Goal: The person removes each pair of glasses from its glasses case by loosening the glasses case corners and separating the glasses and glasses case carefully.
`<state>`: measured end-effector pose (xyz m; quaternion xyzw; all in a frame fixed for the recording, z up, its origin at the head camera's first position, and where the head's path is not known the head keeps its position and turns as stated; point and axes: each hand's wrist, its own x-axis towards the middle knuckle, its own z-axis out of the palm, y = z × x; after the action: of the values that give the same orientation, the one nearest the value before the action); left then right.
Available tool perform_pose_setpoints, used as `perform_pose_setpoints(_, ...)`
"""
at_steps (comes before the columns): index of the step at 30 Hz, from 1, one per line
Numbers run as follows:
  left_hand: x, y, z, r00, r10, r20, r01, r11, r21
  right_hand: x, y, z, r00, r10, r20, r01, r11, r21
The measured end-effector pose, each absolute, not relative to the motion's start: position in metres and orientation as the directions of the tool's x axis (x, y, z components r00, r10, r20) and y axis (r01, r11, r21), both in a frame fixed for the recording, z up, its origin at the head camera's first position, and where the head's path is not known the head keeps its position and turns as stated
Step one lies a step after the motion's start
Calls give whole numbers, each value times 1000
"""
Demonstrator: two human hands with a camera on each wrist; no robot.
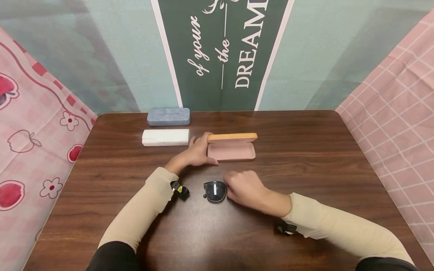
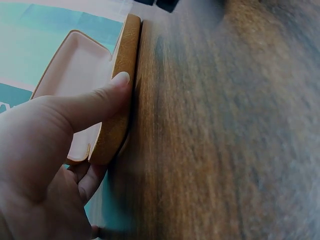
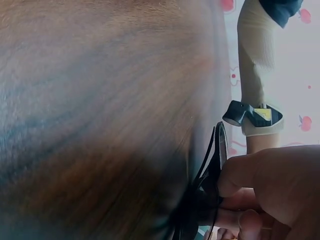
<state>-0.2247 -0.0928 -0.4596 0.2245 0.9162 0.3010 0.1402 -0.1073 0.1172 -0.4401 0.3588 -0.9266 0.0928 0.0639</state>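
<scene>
Orange on the outside and pink within, the glasses case point(image 1: 231, 149) sat on the brown table point(image 1: 305, 150) with its lid point(image 1: 232, 137) raised. From where I stood, the person's left hand point(image 1: 197, 150) gripped its left end, the thumb along the front wall and the other fingers wrapped round towards the back. Nearer the person, apart from the case, were the dark sunglasses point(image 1: 215, 191); the right hand point(image 1: 246, 189) had its fingers curled and pinched one end of them, covering that side. I could not tell whether the frame touched the wood.

To my eye, the step in hand was steadying the case while taking hold of the sunglasses. The next move, I judged, called for a firm left hold and a light, level lift, with fingertips kept off the lens.

I could read no brand anywhere. The blue case point(image 1: 168, 116) at the back bore faint lettering too small to make out; the white case point(image 1: 165, 137) showed none. On the green banner point(image 1: 210, 94), turned sideways, ran "of your", "the" and "DREAM".
</scene>
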Motion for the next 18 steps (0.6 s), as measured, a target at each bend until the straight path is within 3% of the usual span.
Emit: perform_pose_setpoints(18,-225,-92,-459,-860,492,-133,324,729,603,-104,116,-444,-700,-690,185,-713,690,-124)
